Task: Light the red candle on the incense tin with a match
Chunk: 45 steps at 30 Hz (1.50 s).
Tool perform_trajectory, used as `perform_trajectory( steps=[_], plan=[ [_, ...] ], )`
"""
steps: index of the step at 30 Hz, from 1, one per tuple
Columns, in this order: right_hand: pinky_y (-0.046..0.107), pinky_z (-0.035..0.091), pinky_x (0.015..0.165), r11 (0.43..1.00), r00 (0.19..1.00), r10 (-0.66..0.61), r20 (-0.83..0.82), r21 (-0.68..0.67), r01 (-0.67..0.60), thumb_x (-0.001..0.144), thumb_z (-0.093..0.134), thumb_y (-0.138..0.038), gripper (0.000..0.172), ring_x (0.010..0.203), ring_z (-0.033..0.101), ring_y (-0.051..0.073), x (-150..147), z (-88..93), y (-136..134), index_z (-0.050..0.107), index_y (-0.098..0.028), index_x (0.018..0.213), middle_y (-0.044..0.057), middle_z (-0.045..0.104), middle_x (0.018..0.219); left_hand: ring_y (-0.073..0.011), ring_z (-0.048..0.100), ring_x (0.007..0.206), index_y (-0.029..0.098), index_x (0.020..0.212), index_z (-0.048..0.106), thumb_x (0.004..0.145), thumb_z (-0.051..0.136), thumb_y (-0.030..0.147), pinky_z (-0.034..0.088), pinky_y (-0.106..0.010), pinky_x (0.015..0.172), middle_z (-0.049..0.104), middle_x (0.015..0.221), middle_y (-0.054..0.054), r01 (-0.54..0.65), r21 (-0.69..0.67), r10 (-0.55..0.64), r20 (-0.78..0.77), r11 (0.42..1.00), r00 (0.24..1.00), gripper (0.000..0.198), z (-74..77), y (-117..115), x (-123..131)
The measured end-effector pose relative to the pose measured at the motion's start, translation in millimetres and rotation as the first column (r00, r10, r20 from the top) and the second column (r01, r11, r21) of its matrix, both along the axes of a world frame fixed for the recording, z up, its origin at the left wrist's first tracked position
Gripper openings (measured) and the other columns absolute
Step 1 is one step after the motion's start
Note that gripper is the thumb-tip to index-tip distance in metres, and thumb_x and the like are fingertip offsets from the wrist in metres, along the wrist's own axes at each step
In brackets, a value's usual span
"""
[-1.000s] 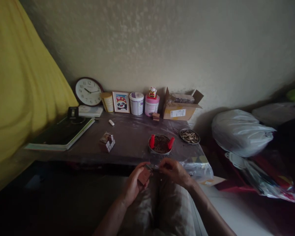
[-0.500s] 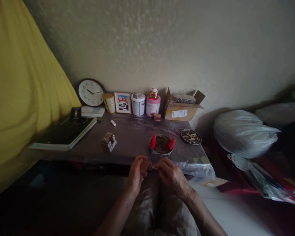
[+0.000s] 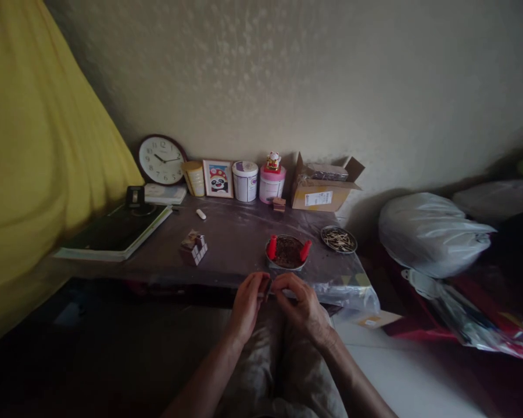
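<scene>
Over my lap at the table's front edge, my left hand is closed on a small brown box, which shows only as a narrow edge. Close beside it on the right, my right hand has its thumb and fingertips pinched together; whatever is between them is too small to make out. Just beyond both hands sits a round dish of dark brown material with two red pieces standing in it. Farther right lies a round plate of thin sticks.
On the table stand a cube-patterned holder, a large book, a clock, a framed panda picture, two tubs and an open cardboard box. White plastic bags are at the right.
The brown box has turned from showing its broad face to showing its edge. My right hand has shifted slightly, its fingertips still near the box.
</scene>
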State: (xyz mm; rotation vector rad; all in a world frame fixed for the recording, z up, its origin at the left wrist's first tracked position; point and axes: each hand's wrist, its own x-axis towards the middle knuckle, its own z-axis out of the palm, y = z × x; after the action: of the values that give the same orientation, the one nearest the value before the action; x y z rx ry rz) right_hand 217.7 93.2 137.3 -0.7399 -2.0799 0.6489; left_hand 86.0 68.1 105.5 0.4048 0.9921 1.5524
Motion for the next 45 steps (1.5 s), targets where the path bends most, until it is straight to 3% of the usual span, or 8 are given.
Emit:
perform_trajectory(
  steps=[12,16,22,29,32,36,38,45],
  plan=[
    [0.023,0.055,0.070,0.963,0.949,-0.250,-0.192,-0.154,0.223,0.090,0.058,-0.026,0.011,0.081,0.069,0.015,-3,-4.5,-4,0.068,-0.021,0.092,0.002,0.073,0.087,-0.0175,0.064,0.096,0.017,0.097,0.075,0.068,0.073,0.024,0.047,-0.027,0.083,0.077,0.099,-0.005,0.150,0.157,-0.178,0.184,0.976,0.967,0.030,13.3,-9,-12],
    [0.023,0.055,0.072,0.954,0.934,-0.286,-0.212,0.025,0.298,0.091,0.058,-0.021,0.011,0.081,0.070,0.014,0,-5.8,-6,0.067,-0.022,0.096,0.001,0.074,0.088,-0.0170,0.063,0.100,0.019,0.098,0.073,0.076,0.072,0.027,0.044,-0.029,0.093,0.076,0.099,-0.003,0.142,0.204,-0.175,0.153,0.968,0.973,0.024,18.2,-9,-9],
    [0.026,0.056,0.075,0.892,0.938,-0.296,-0.179,0.301,0.339,0.090,0.056,-0.015,0.016,0.081,0.069,0.014,3,-16.7,4,0.065,-0.023,0.099,0.002,0.073,0.090,-0.0157,0.063,0.094,0.018,0.091,0.072,0.073,0.075,0.029,0.044,-0.029,0.090,0.075,0.094,-0.004,0.104,0.197,-0.127,0.106,0.975,0.986,0.022,22.9,-9,-2],
    [0.028,0.054,0.078,0.861,0.934,-0.243,-0.262,0.386,0.332,0.088,0.056,-0.006,0.022,0.089,0.067,0.015,7,12.2,-6,0.061,-0.022,0.103,0.005,0.071,0.097,-0.0146,0.064,0.085,0.018,0.082,0.072,0.067,0.080,0.032,0.046,-0.027,0.082,0.073,0.084,-0.003,0.024,0.146,-0.039,0.099,0.989,0.994,0.023,19.6,-3,-2],
    [0.030,0.054,0.079,0.875,0.965,-0.208,-0.161,0.410,0.257,0.088,0.055,-0.011,0.020,0.089,0.068,0.016,6,1.0,2,0.064,-0.023,0.102,0.004,0.072,0.098,-0.0141,0.064,0.085,0.018,0.082,0.071,0.067,0.081,0.033,0.045,-0.028,0.084,0.073,0.084,-0.002,0.011,0.163,-0.026,0.090,0.987,0.996,0.023,23.1,-3,-1],
    [0.027,0.052,0.068,0.833,0.895,-0.415,-0.166,0.327,0.447,0.091,0.050,-0.018,0.016,0.073,0.066,0.016,9,-29.8,30,0.066,-0.020,0.091,0.003,0.071,0.081,-0.0167,0.065,0.092,0.018,0.086,0.070,0.068,0.080,0.039,0.045,-0.030,0.089,0.075,0.093,-0.006,0.023,0.160,-0.035,0.071,0.987,0.997,0.029,27.8,-11,-3],
    [0.025,0.050,0.066,0.814,0.848,-0.490,-0.204,0.241,0.528,0.092,0.049,-0.021,0.016,0.071,0.064,0.015,13,-34.7,38,0.065,-0.019,0.089,0.003,0.069,0.078,-0.0167,0.065,0.092,0.018,0.085,0.070,0.067,0.080,0.039,0.045,-0.030,0.089,0.075,0.094,-0.006,0.019,0.126,-0.027,0.067,0.992,0.997,0.029,27.2,-14,-5],
    [0.026,0.046,0.070,0.819,0.759,-0.564,-0.324,-0.106,0.564,0.086,0.059,-0.035,0.018,0.075,0.059,0.016,16,-10.7,36,0.068,-0.019,0.081,0.001,0.065,0.080,-0.0170,0.067,0.090,0.018,0.083,0.066,0.066,0.082,0.036,0.048,-0.028,0.083,0.076,0.094,-0.005,-0.020,0.055,0.017,0.065,0.998,0.998,0.030,19.1,-17,-17]
  ],
)
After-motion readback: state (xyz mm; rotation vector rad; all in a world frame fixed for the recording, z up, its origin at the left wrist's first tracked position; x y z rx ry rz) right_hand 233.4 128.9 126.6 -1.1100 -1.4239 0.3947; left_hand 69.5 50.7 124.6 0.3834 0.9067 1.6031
